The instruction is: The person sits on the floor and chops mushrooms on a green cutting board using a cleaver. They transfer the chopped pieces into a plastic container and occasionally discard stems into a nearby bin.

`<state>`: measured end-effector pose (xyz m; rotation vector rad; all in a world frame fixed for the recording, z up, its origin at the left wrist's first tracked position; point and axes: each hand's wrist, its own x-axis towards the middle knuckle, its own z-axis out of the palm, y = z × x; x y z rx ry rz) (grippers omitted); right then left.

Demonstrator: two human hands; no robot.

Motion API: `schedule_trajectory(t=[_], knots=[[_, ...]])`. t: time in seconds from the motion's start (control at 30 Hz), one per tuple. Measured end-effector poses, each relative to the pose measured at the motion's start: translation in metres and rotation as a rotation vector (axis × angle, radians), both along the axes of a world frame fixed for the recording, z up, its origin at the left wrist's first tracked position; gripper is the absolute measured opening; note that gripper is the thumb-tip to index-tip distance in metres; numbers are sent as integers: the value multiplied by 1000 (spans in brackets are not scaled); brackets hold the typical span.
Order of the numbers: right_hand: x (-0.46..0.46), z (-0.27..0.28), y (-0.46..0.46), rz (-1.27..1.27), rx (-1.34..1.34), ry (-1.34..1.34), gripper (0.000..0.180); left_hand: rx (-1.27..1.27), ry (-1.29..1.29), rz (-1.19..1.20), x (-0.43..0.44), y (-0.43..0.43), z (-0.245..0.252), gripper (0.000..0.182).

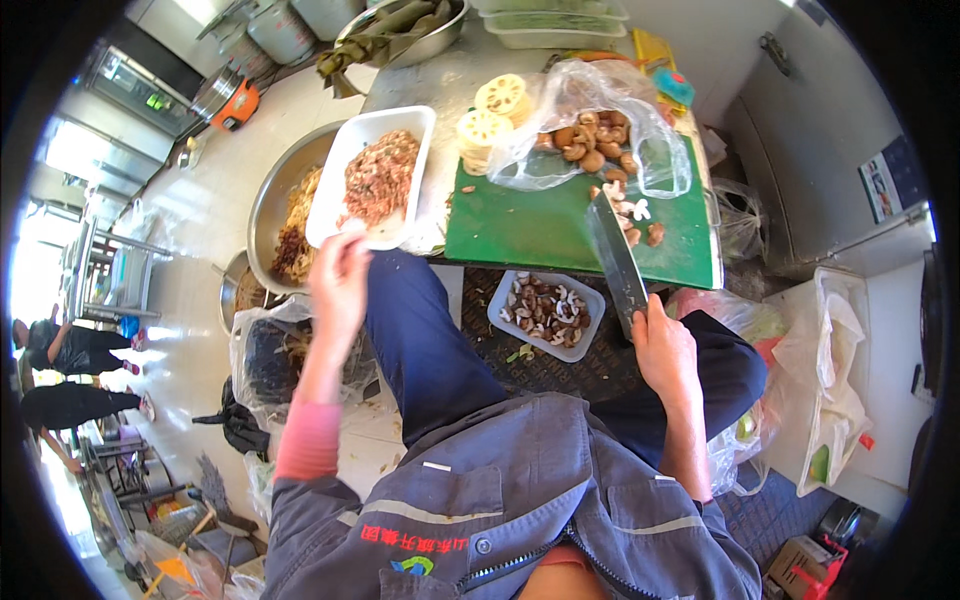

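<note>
My right hand [664, 349] grips the handle of a cleaver [619, 251], whose blade slants over the right part of a green cutting board [517, 229]. By the blade's tip lie cut mushroom pieces [636, 214]. Behind them, whole brown mushrooms [592, 142] sit in an opened clear plastic bag [517, 165]. Blurred, my left hand [339, 270] is at the near edge of a white tray [322, 199] of minced meat [382, 176]. Whether its bent fingers hold anything is unclear. Below the board, a pale plastic container [596, 304] holds cut mushrooms [544, 311].
Sliced lotus root [487, 124] is stacked left of the bag. A large metal bowl [259, 225] of food stands partly under the tray. Bagged items [262, 352] sit by my left leg, and a white bin [847, 375] stands at right. Two people [75, 375] are far left.
</note>
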<state>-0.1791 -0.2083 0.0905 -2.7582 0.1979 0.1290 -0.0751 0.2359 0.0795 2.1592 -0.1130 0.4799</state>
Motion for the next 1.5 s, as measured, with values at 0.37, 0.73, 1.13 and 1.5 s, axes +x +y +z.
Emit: schedule_trajectory(t=[0.37, 0.73, 1.13, 1.5], knots=[[-4, 4, -10, -68, -6, -14, 20, 331, -162, -455, 164, -294, -57, 22], [-5, 5, -9, -57, 53, 27, 20, 297, -323, -360, 190, -297, -83, 28], [-3, 2, -9, -73, 21, -58, 19, -73, -41, -486, 88, -236, -75, 24], [-1, 14, 15, -27, 48, -37, 21, 81, -227, -556, 66, -230, -76, 20]])
